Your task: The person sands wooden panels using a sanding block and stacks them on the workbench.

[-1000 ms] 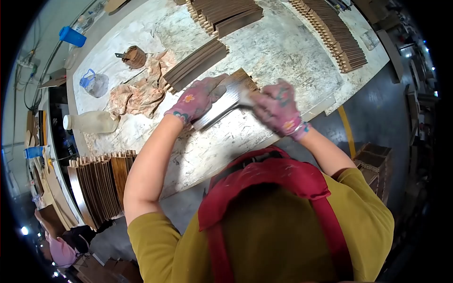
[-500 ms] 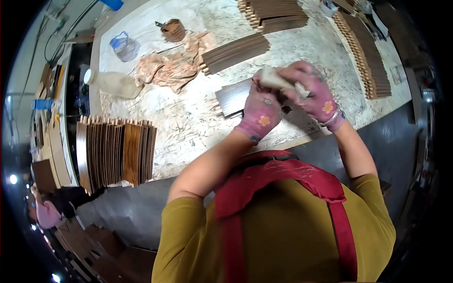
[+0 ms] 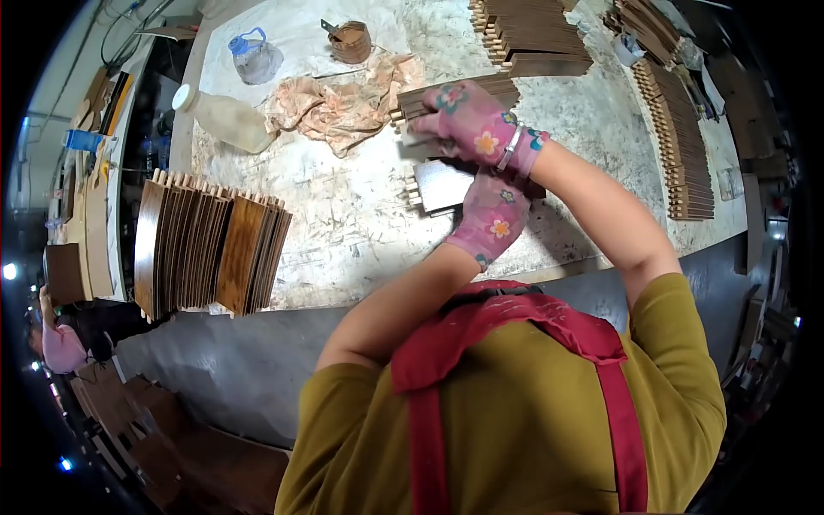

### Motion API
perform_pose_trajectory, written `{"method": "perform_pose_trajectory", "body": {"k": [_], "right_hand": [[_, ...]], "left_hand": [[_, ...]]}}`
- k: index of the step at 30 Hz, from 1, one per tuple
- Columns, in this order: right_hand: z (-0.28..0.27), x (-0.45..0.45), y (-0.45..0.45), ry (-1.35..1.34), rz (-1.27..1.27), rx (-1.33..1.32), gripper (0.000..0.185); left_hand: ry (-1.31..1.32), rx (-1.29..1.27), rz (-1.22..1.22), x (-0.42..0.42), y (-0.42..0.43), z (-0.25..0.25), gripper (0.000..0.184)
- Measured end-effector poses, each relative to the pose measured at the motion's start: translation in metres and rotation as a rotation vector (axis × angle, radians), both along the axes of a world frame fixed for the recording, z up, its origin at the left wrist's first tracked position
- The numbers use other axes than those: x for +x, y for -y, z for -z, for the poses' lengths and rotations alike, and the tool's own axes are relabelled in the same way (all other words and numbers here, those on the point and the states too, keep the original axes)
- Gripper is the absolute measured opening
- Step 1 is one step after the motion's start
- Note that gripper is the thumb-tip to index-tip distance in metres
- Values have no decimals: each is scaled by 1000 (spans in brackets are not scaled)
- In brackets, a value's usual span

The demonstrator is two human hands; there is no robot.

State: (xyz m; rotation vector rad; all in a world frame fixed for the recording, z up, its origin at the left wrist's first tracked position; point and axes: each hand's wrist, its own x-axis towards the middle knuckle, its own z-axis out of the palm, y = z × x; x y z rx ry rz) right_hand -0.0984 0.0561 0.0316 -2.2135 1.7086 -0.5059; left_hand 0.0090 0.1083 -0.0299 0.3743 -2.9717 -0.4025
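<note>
Both my hands wear pink flowered gloves. My right hand (image 3: 470,124) crosses over the left wrist area and reaches to the left, its fingers stretched out over the near edge of a stack of dark wooden slats (image 3: 493,86). Beneath it, my left hand (image 3: 496,213) lies close to a dark slat with a shiny face (image 3: 442,187) and pale pegs at its end. The left fingers are hidden behind my right hand and wrist, so what they hold does not show.
An upright row of pegged slats (image 3: 193,249) stands at the table's left. A pinkish rag (image 3: 335,112), a milky bottle (image 3: 227,120), a blue-topped jug (image 3: 255,60) and a brown pot (image 3: 350,43) lie beyond. More slat stacks (image 3: 678,146) line the right. A person (image 3: 64,343) is far left.
My right hand has moved left across my left hand, toward the slat stack. The pale block seen between my hands earlier is out of sight. The view has shifted slightly.
</note>
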Motion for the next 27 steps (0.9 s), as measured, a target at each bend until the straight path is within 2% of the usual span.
{"method": "perform_pose_trajectory", "body": {"k": [1, 3, 4, 5, 6, 7, 8, 9, 11, 12, 14, 15, 17, 19, 20, 21, 22, 23, 27], "right_hand": [[6, -4, 4, 284, 188, 148, 34], [-5, -8, -22, 395, 221, -129, 36], [-6, -16, -34, 467, 303, -174, 37], [-1, -23, -47, 579, 439, -292, 38], [3, -33, -62, 768, 597, -282, 38], [7, -45, -78, 956, 758, -282, 38], [14, -56, -92, 1141, 798, -331, 43], [19, -59, -104, 1179, 851, -408, 46], [-16, -22, -109, 1293, 925, -364, 46], [-17, -7, -104, 1276, 877, -333, 44], [2, 15, -99, 982, 678, -239, 43], [14, 24, -96, 974, 639, -173, 43], [23, 14, -100, 973, 702, -262, 42], [1, -9, -114, 1368, 957, -285, 52], [2, -28, -125, 1245, 1101, -301, 59], [-5, -41, -134, 1354, 1270, -281, 62], [23, -62, -149, 1396, 1186, -482, 58], [29, -69, -157, 1544, 1123, -582, 50], [33, -65, -169, 1438, 964, -581, 48]], "left_hand": [[-18, 8, -3, 3, 1, -7, 50], [-55, 25, -6, 12, 8, -32, 58], [112, 101, -48, 17, 14, -39, 73], [-107, 36, -200, 38, 13, -34, 79], [-232, 129, -168, 53, 30, -29, 84], [-226, 43, -184, 69, 41, -23, 86], [-162, 3, -244, 81, 47, -30, 87], [-85, -11, -310, 90, 50, -41, 88], [-90, -29, -304, 98, 50, -41, 89], [-104, -58, -261, 93, 46, -43, 89], [-136, -126, -171, 80, 38, -49, 90], [-140, -127, -132, 75, 33, -45, 88], [-96, -52, -95, 81, 36, -40, 87], [-76, -52, -93, 94, 41, -45, 86], [-71, -54, -97, 98, 43, -47, 86], [-48, -77, -106, 98, 44, -52, 85], [-31, -101, -121, 97, 45, -60, 85], [-7, -119, -138, 97, 45, -68, 84], [-130, -76, -49, 58, 44, -69, 85]]}}
